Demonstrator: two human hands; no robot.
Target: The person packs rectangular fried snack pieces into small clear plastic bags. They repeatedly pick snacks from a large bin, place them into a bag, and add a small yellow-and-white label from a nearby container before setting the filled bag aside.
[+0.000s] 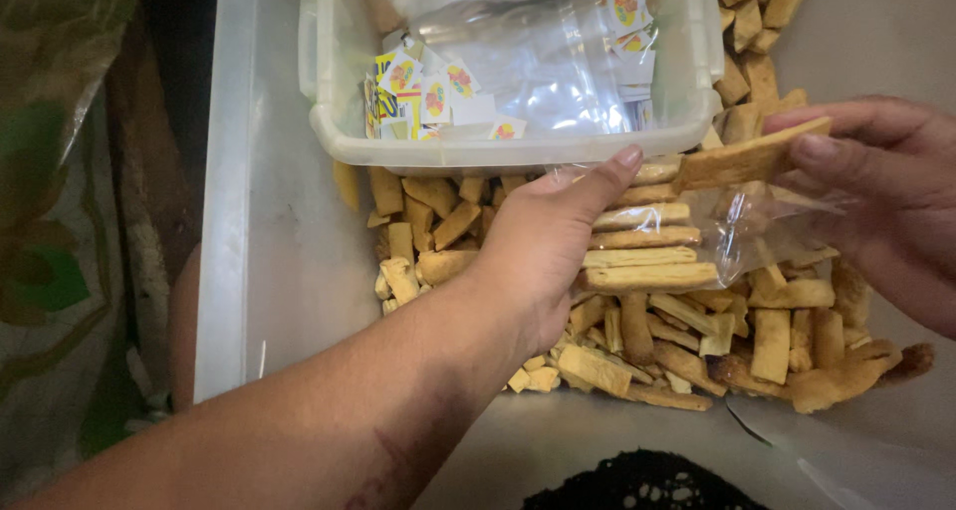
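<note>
My left hand (543, 246) grips a clear plastic bag (737, 226) that holds a stack of several golden fried snack sticks (642, 256). My right hand (886, 191) pinches one more flat snack stick (752, 156) at the bag's open mouth, its left end resting over the stack. Both hands hover above a loose pile of the same snack sticks (697, 336) spread in a big pale bin.
A clear plastic tub (508, 151) sits at the top, holding empty clear bags and small colourful printed labels (423, 97). More sticks (752, 32) lie to its right. The big bin's left wall (224, 191) runs down the frame. A dark lacy object (637, 480) lies at the bottom.
</note>
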